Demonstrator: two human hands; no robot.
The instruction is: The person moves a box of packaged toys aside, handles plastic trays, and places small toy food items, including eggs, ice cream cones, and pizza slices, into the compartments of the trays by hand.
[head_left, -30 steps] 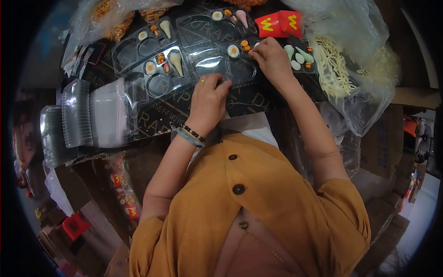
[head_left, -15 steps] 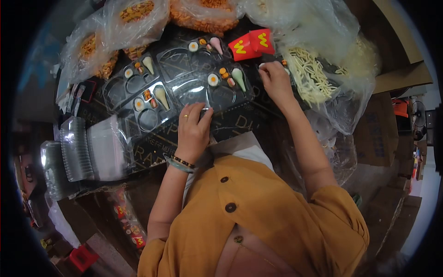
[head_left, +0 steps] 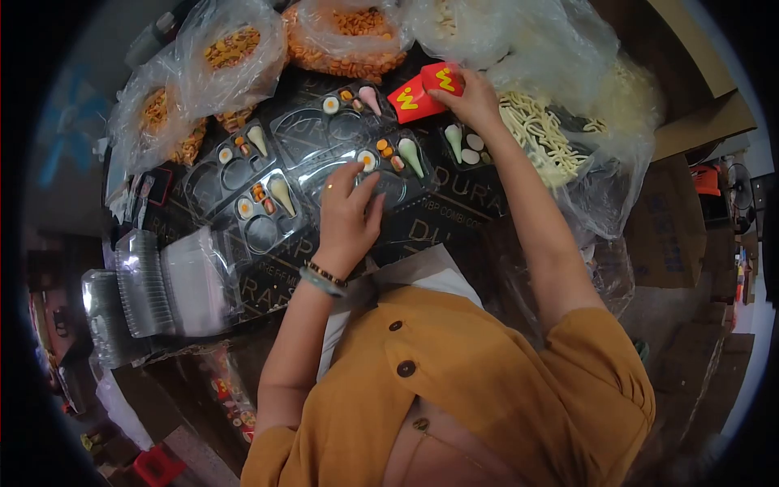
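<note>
Toward the far side of the tabletop [head_left: 466, 195], the right hand [head_left: 475, 101] grips the red cartons [head_left: 408, 101] at their right end, a hold that leaves their left end uncovered. Nearer and to the left, the left hand [head_left: 345, 219] is open, its fingers by the clear tray [head_left: 395, 187]; contact is hard to tell. The tray's hollows should keep the egg [head_left: 367, 160] and green cone [head_left: 411, 156] apart. Both cartons look smooth, bright red and yellow-marked, lying end to end.

The right fingers [head_left: 445, 98] hide part of the red cartons [head_left: 411, 101]; the top edge crops a clear bag [head_left: 548, 40].
</note>
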